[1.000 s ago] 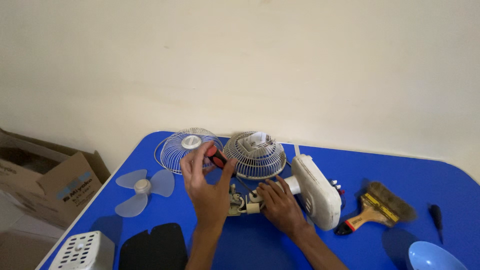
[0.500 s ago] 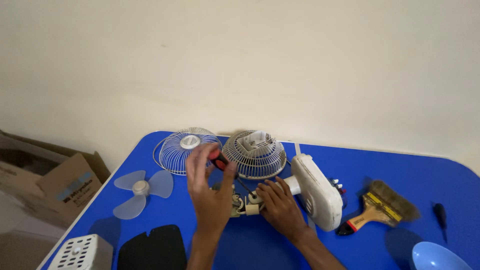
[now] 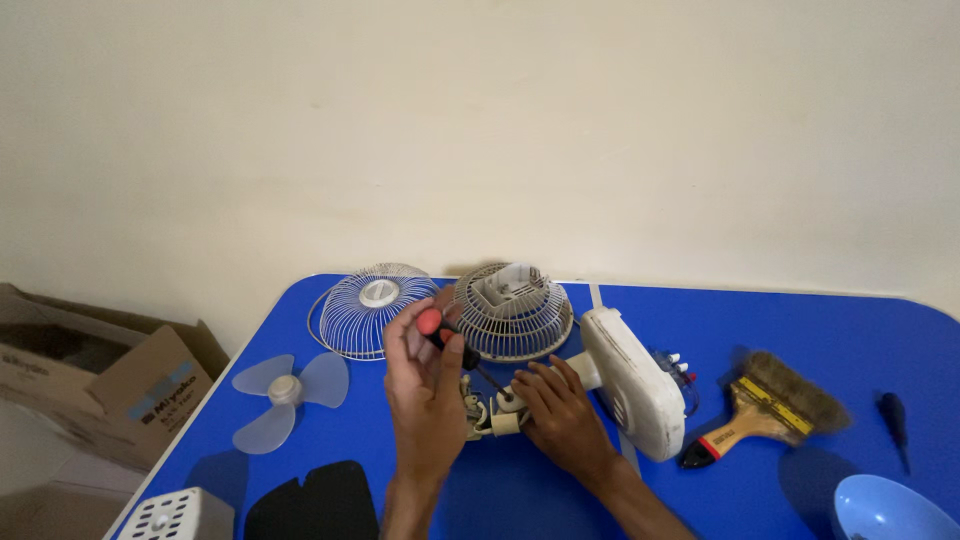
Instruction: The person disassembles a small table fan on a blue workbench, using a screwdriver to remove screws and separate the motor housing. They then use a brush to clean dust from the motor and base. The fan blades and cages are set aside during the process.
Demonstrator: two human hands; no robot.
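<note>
My left hand [image 3: 425,395] grips a screwdriver [image 3: 446,340] with a red and black handle, its shaft angled down to the right into a small beige fan motor part [image 3: 490,415]. My right hand [image 3: 560,415] holds that motor part down on the blue table [image 3: 800,320], just in front of the rear wire grille [image 3: 512,310]. The white fan base [image 3: 632,380] lies right of my right hand. A front wire grille [image 3: 372,308] and a pale three-blade propeller [image 3: 285,395] lie to the left.
A paint brush [image 3: 770,405] with a wooden handle and a small dark screwdriver [image 3: 893,415] lie at the right. A light blue bowl [image 3: 885,510] sits at the front right corner. A black pad [image 3: 310,505] and white vented box [image 3: 170,515] are front left. Cardboard boxes [image 3: 90,370] stand off the table's left.
My left hand has closed around the screwdriver handle and tilted it down toward the motor part. My right hand has stayed on the part.
</note>
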